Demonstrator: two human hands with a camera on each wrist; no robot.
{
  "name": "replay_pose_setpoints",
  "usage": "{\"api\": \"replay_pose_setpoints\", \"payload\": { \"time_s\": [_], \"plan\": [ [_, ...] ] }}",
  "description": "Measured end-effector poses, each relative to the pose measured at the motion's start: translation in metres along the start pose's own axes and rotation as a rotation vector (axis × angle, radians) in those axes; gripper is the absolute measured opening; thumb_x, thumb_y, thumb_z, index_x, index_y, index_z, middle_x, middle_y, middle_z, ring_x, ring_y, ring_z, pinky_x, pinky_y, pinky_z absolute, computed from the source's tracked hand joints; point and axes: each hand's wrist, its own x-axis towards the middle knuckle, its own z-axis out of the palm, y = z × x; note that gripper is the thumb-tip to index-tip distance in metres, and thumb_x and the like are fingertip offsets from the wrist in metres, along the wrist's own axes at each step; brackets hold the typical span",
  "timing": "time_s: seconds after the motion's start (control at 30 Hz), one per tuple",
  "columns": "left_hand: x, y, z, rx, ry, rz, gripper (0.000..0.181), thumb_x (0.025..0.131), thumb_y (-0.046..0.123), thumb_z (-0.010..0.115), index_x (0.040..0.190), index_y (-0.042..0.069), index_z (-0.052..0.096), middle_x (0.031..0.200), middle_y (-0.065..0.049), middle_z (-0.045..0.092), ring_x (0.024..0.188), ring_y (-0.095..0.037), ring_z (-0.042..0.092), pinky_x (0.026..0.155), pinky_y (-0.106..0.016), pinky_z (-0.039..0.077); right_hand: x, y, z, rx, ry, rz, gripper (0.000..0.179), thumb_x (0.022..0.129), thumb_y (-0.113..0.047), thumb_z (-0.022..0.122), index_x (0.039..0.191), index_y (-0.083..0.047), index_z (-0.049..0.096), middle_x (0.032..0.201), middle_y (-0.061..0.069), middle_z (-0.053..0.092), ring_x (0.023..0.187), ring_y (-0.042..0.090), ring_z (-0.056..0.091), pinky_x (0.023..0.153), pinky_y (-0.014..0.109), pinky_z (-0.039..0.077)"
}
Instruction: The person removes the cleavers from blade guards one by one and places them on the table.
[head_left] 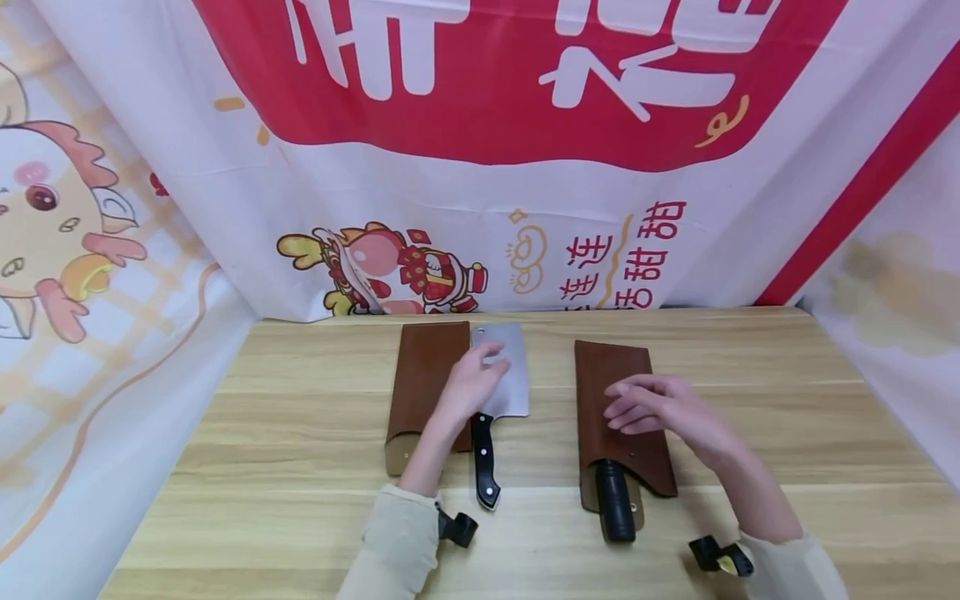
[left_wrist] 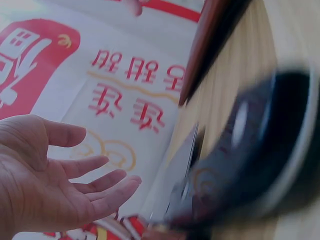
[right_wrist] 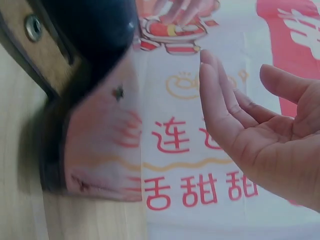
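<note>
In the head view a cleaver (head_left: 513, 385) with a bare blade and black riveted handle lies beside a brown leather sheath (head_left: 424, 375). My left hand (head_left: 472, 382) hovers over the blade with nothing in its grasp. In the left wrist view that hand (left_wrist: 60, 175) has its fingers loosely spread. To the right lies a second brown sheath (head_left: 595, 387), from which a black handle (head_left: 617, 504) sticks out; whatever blade it has is hidden. Above this sheath my right hand (head_left: 663, 406) holds nothing. Its fingers look relaxed in the right wrist view.
The wood-grain table (head_left: 285, 467) meets a printed cloth (head_left: 517, 192) at its back edge. More patterned cloth hangs at the left and right sides. Black wrist mounts (head_left: 457, 528) sit at both cuffs.
</note>
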Motion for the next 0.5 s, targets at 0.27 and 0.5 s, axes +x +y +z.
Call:
{"api": "replay_pose_setpoints", "payload": {
  "time_s": [0.27,0.5],
  "plan": [
    [0.0,0.012,0.041,-0.031,-0.08,0.046,0.045,0.105,0.026,0.058,0.145,0.004,0.058,0.144,-0.017,0.058,0.126,-0.035,0.06,0.105,-0.051,0.049,-0.006,-0.002,-0.012,0.006,-0.012,0.009,0.046,0.11,-0.022,0.052,0.127,0.02,0.055,0.109,0.027,0.071,0.094,0.03,0.074,0.084,0.039,0.062],
    [0.004,0.012,0.069,-0.017,-0.128,0.038,0.046,0.105,0.026,0.058,0.144,0.003,0.057,0.142,-0.017,0.059,0.124,-0.034,0.061,0.102,-0.047,0.052,-0.008,0.001,-0.015,-0.001,-0.053,0.06,0.047,0.109,-0.026,0.055,0.12,0.019,0.06,0.101,0.025,0.073,0.091,0.038,0.074,0.082,0.042,0.063]
  ]
}}
